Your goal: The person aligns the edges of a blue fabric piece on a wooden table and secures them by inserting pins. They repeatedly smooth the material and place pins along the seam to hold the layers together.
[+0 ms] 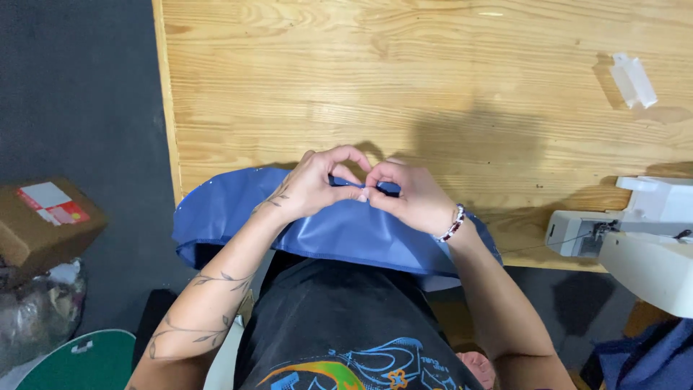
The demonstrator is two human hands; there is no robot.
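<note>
The left hand point(312, 184) and right hand point(408, 195) are basically knuckle to knuckle here, both pinching the top edge of a smooth, slightly shiny blue piece of fabric point(339, 235), fingertips meeting right in the middle. So both hands are closed tight on the cloth, thumbs tucked under, fingers curled over. The fabric sits at the near edge of the pale pine wood surface point(404, 79) and droops off it onto the person's lap, over a black printed t-shirt point(339, 325). There's a beaded bracelet point(452, 224) on the right wrist. Off to the right sits a white sewing machine point(642, 238), with more blue cloth point(650, 361) bunched below it. A small clear plastic piece point(633, 79) lies far back on the surface, well apart from the hands. Down on the dark floor to the left is a brown cardboard box point(43, 220).
</note>
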